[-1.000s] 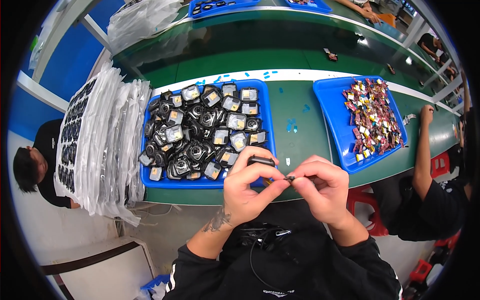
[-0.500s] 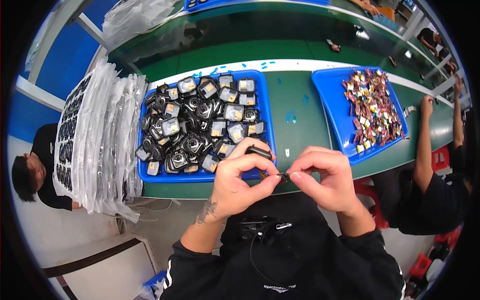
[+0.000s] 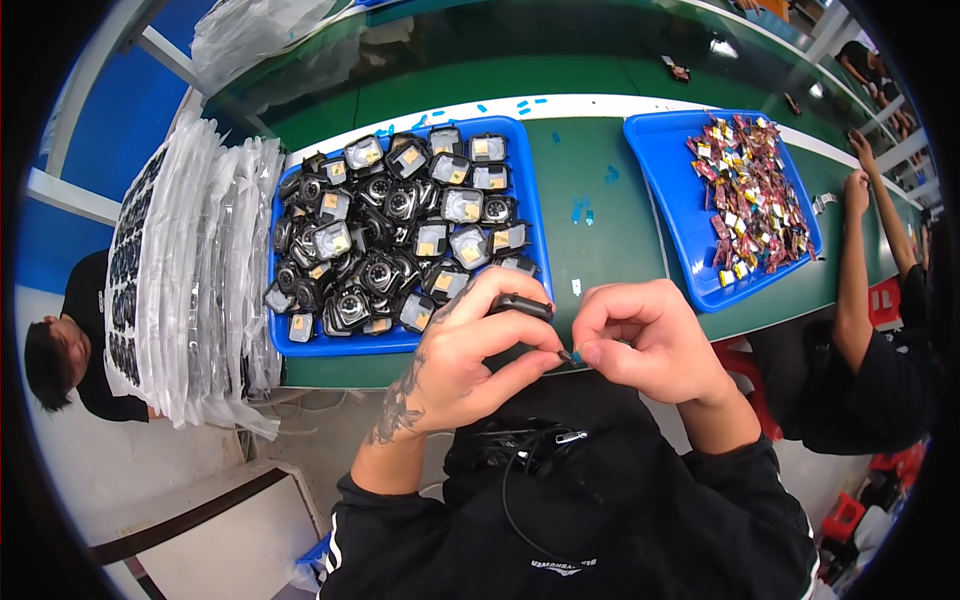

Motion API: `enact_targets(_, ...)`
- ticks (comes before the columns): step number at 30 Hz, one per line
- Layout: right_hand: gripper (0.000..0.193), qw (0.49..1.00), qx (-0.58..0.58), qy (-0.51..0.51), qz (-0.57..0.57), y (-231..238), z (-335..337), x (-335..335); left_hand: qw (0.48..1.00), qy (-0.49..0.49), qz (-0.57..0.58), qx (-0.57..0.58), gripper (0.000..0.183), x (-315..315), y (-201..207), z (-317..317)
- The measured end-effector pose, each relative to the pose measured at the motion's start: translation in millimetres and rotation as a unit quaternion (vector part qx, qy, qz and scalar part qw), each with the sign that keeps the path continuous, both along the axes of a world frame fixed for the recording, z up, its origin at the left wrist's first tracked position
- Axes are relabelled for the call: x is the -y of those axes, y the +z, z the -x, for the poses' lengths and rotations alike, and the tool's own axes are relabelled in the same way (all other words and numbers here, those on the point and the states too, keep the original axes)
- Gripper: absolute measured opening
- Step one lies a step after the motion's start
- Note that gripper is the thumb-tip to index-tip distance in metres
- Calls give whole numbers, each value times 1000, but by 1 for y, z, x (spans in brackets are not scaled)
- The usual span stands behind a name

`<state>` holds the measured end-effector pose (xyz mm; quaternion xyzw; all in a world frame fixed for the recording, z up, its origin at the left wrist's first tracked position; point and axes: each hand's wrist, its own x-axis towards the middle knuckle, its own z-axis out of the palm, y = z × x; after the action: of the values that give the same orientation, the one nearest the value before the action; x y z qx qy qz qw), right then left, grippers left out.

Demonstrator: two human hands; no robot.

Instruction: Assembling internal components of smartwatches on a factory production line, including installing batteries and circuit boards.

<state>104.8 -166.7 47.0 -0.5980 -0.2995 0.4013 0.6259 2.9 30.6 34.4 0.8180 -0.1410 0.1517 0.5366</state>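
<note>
My left hand (image 3: pixel 470 350) is closed round a black watch case (image 3: pixel 522 307), whose edge shows above the curled fingers. Its thumb and index fingertip pinch a tiny dark part (image 3: pixel 566 356), too small to name. Right beside it, my right hand (image 3: pixel 650 345) is closed in a pinch on a small blue piece (image 3: pixel 577 358). The fingertips of both hands almost meet at the table's near edge. Behind my left hand, a blue tray (image 3: pixel 533 200) holds many similar black watch cases (image 3: pixel 400 200), several with pale squares inside.
A second blue tray (image 3: pixel 665 190) on the right holds a heap of small reddish circuit parts (image 3: pixel 745 200). Blue scraps (image 3: pixel 582 212) and a small white piece (image 3: pixel 576 286) lie on the green table (image 3: pixel 590 150). Plastic-wrapped stacked trays (image 3: pixel 200 270) stand left; co-workers sit at both sides.
A blue piece now shows at my right fingertips, where only a dark part showed before. My left wrist has turned slightly, and the trays sit a little higher and further left in view.
</note>
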Motion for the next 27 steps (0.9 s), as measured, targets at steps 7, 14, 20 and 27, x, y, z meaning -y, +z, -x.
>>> enact_targets(7,2,983,122,-140,-8,-18,6,-11,990,80,-29,110,21,8,-12,-1)
enact_targets(14,18,784,522,-260,215,-43,-38,-17,977,149,0,154,23,26,-25,2)
enact_targets(20,6,825,451,-302,158,-40,-34,-7,969,172,165,61,15,34,-31,-3)
enact_targets(27,19,943,233,-207,-117,-30,10,-9,956,171,238,12,9,51,-31,-14)
